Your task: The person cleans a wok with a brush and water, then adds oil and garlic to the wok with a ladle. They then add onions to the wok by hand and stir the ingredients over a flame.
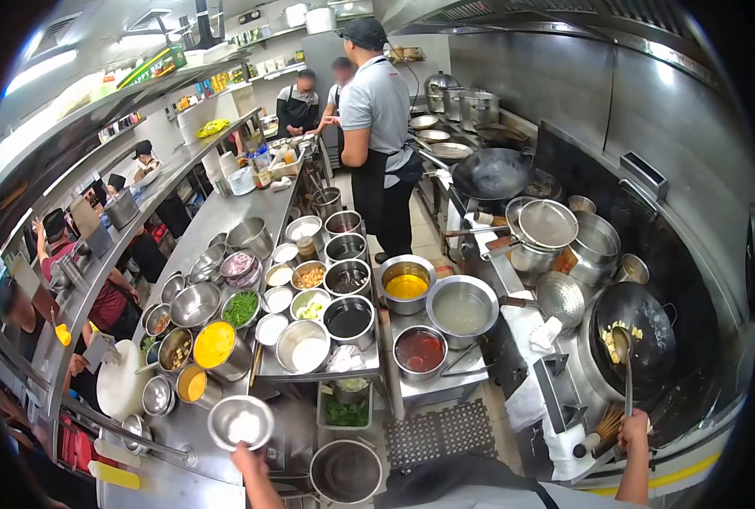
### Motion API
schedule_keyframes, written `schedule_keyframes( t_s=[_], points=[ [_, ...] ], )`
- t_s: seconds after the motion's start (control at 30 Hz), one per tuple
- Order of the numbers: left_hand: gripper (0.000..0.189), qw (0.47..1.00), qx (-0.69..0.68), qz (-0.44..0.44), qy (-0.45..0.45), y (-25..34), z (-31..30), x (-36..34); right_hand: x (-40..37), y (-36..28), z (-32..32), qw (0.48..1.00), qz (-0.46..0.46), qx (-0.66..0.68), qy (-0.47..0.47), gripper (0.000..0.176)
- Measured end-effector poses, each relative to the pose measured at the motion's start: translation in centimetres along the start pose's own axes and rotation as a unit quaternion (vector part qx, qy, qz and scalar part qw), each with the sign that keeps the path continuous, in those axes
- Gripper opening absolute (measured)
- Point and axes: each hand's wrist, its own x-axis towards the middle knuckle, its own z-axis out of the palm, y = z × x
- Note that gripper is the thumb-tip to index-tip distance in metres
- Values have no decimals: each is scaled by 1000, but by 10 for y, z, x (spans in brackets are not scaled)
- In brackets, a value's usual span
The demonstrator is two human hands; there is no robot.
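Note:
My left hand [248, 461] is closed on the near rim of a shiny steel bowl [218, 417] with something white in it, held out over the counter at lower left. At the right, my right hand [634, 427] wraps round the long handle of a wok ladle [629, 377]. Its head rests inside a black wok [659, 335] on the stove, among pale yellow chopped pieces [612, 329]. Close by my right hand lies a bamboo wok brush [593, 440]. An empty-looking steel pot [345, 472] stands right of the bowl.
Steel containers of yellow liquid [215, 343], dark sauce [349, 317] and chopped greens [242, 308] crowd the counter. A red sauce pot [420, 351] and a skimmer [559, 299] sit nearer the stove. A co-worker [379, 127] stands in the aisle; other people are further off.

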Motion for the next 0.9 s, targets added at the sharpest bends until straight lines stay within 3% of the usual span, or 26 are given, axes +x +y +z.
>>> schedule_keyframes(
  t_s=[0.1,0.13,0.17,0.23,0.27,0.3,0.33,0.37,0.4,0.43,0.47,0.5,0.53,0.57,0.6,0.67,0.73,0.77,0.8,0.83,0.9],
  points=[
    [42,995,-86,-21,54,19,-49,46,58,20,10,992,-67,-77,73,11],
    [44,989,-110,-36,88,22,-57,60,138,77,13,964,-183,-106,162,12],
    [45,988,-126,-36,78,22,-61,73,205,125,7,911,-241,-238,234,18],
    [46,987,-142,-63,48,14,-77,106,68,15,22,936,-106,-297,155,41],
    [45,982,-181,-41,-16,10,-77,109,116,49,15,903,-140,-368,172,42],
    [52,975,-212,-32,-49,1,-77,118,220,111,-1,843,-132,-507,122,45],
    [60,966,-243,-25,-82,-13,-83,134,174,79,7,850,-107,-496,139,43],
    [70,950,-282,-127,-54,1,-72,97,94,23,22,857,-81,-484,156,43],
    [75,954,-261,-146,-26,4,-47,60,116,40,15,846,-140,-485,173,37],
    [72,972,-181,-145,-24,6,-22,21,131,47,10,840,-163,-500,135,34],
    [56,977,-109,-174,-59,-17,-30,29,153,61,1,837,-181,-507,99,31],
    [38,959,-32,-198,-199,-38,-31,23,179,78,-6,830,-181,-519,93,31],
    [29,964,43,-169,-199,-40,-2,-28,195,93,-15,878,-204,-419,103,25],
    [29,938,85,-242,-234,-57,2,-41,209,106,-22,914,-232,-315,109,20],
    [29,894,145,-289,-310,-83,-3,-41,170,88,-20,955,-177,-228,75,17],
    [23,847,291,-309,-320,-109,-5,-58,64,30,-7,997,-52,-42,43,11],
    [19,792,379,-239,-416,-132,-27,-55,-46,-9,16,998,-28,31,54,8],
    [19,791,386,-263,-396,-152,-38,-44,-58,2,3,998,-27,46,19,9],
    [21,774,339,-303,-441,-167,-53,-25,-81,-6,7,993,37,94,59,19],
    [23,780,361,-313,-403,-162,-50,-26,-74,9,-2,996,41,76,19,28],
    [25,773,374,-323,-397,-180,-44,-8,-61,19,-3,999,-13,-6,35,21]
  ],
)
